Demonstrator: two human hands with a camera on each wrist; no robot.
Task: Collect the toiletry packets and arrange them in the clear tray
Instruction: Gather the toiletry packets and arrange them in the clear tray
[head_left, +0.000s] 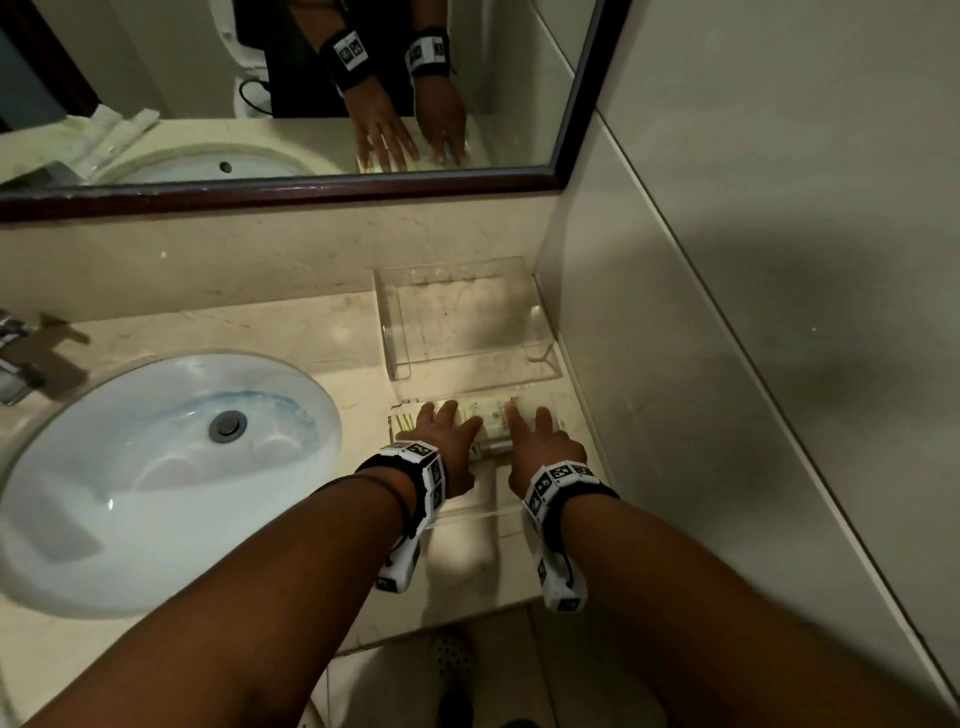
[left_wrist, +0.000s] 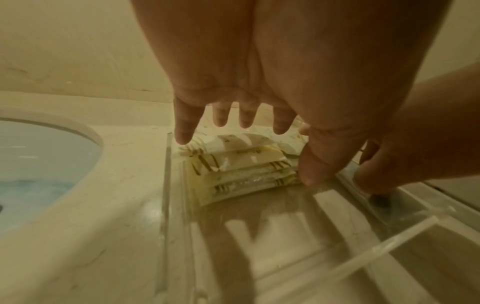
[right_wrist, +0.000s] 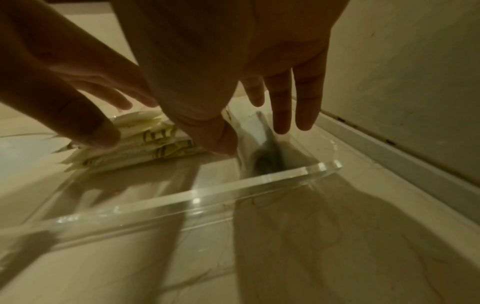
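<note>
My left hand (head_left: 445, 432) has its fingers (left_wrist: 185, 127) straight and spread, holding nothing, with the tips over the stack of cream toiletry packets with brown stripes (left_wrist: 241, 164). My right hand (head_left: 537, 446) is also relaxed, fingers (right_wrist: 283, 107) straight, beside the same stack. If the tips touch the packets, I cannot tell. The packets lie in the far part of the clear plastic tray (right_wrist: 182, 197). Behind this tray stands a second clear box (head_left: 462, 322), and left of it the white round sink (head_left: 156, 467).

text: none legible | packets (head_left: 491, 418): print too blurred
</note>
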